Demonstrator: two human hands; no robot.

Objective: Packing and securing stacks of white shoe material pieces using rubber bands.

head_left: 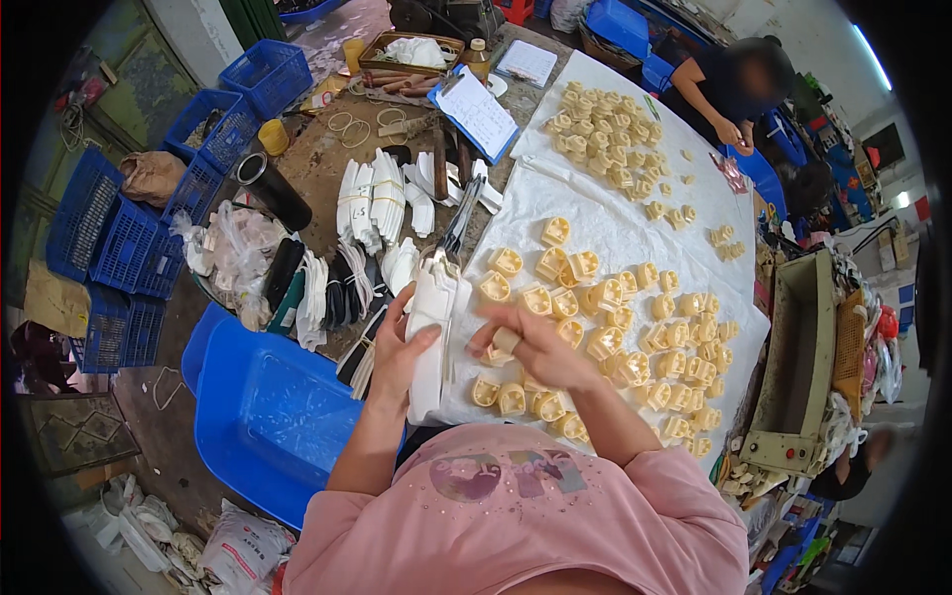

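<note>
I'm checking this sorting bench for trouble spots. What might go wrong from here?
The left hand holds a tall stack of white pieces upright by one grip; it might fan out and drop into the blue bin. The right hand, with a cream part on a finger, hovers over crowded cream parts; a sweep may knock some off the white sheet.

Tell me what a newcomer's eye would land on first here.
First, the mass of small cream-yellow pieces spread over the white sheet across the table's right half. Next, the hands at the near edge: the left hand grips a white stack, the right hand holds one yellow piece. A bright blue tub sits at lower left.
</note>
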